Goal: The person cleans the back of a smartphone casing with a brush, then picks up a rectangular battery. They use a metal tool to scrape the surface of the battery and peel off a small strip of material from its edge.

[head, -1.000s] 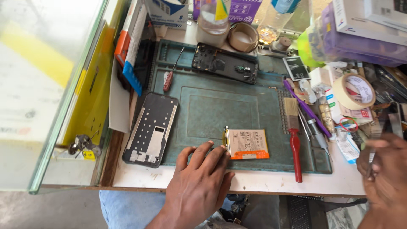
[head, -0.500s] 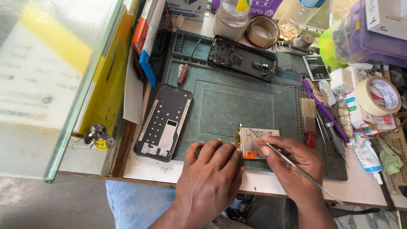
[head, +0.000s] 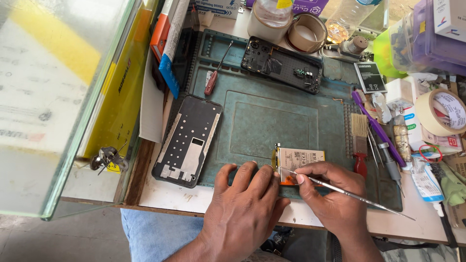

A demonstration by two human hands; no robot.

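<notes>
Head view: teal repair mat point(head: 272, 116) is the landmark. At the mat's near edge lies a flat phone battery point(head: 298, 161), white and orange label up. Left hand point(head: 242, 208) lies flat, fingers spread, fingertips pressing beside the battery's left edge, holding nothing. Right hand point(head: 330, 194) pinches a thin metal pry tool point(head: 349, 195), tip touching the battery's near-left corner. Step in hand looks like prying or scraping at that battery edge; next move likely calls for a shallow, gentle tool angle so the cell isn't punctured. On the mat's left edge: phone mid-frame point(head: 188, 140). At its far edge: open phone back housing point(head: 283, 64), red-handled screwdriver point(head: 213, 77). Right of the mat: brush point(head: 359, 140), tape roll point(head: 442, 112).
</notes>
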